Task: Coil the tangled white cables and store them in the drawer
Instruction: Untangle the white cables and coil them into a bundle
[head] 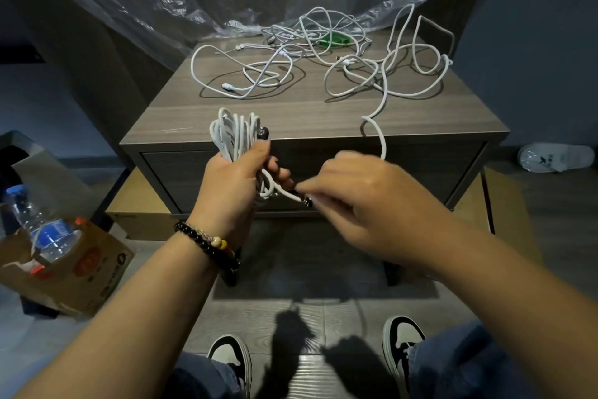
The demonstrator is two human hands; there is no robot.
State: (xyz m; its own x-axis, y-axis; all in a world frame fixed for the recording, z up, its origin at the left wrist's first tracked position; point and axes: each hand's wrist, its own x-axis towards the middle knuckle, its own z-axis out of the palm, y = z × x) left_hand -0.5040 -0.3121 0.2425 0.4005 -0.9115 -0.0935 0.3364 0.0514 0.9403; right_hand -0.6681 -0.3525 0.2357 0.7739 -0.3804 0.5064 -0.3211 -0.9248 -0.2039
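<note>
Left hand (pixel 231 178) grips one coiled cable (pixel 236 139) just off the desk (pixel 291 120) front edge; right hand (pixel 359 201) pinches its plug end. Loose cables (pixel 323 55) sprawl at the back, drawer (pixel 181 172) shut.

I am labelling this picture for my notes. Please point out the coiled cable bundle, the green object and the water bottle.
coiled cable bundle (pixel 233 136): head view, on the upper loops above the left hand.
green object (pixel 335 39): head view, on its middle, under the tangled cables.
water bottle (pixel 42 230): head view, on its blue label.
</note>
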